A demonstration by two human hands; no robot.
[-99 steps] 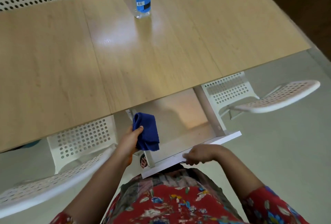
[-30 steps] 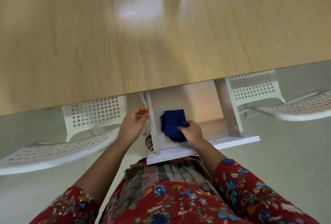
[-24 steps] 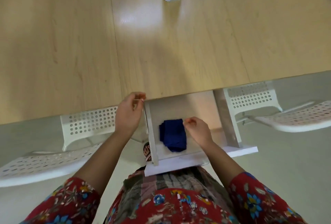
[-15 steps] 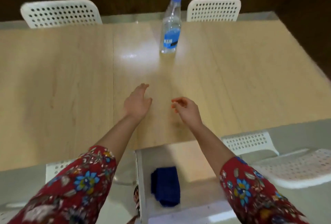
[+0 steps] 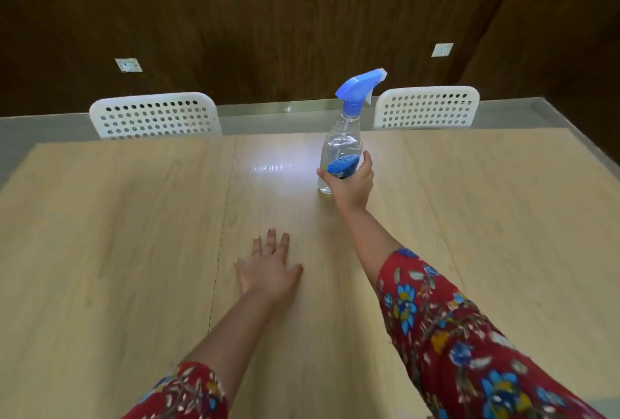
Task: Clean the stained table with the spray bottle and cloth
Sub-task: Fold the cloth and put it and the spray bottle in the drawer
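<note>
A clear spray bottle [image 5: 343, 137] with a blue trigger head and blue label stands upright on the light wooden table [image 5: 134, 234], past its middle. My right hand [image 5: 350, 183] reaches forward and wraps around the bottle's lower body. My left hand [image 5: 268, 271] lies flat on the tabletop nearer to me, fingers spread, holding nothing. The blue cloth is out of view.
Two white perforated chairs [image 5: 154, 115] [image 5: 426, 106] stand at the table's far edge. A dark wood-panelled wall [image 5: 268, 16] with sockets rises behind them. A bright reflection lies on the tabletop left of the bottle.
The blue cloth was laid in the drawer under the table and released. The view rose to the tabletop. My right hand reached forward and closed on the spray bottle; my left hand settled flat.
</note>
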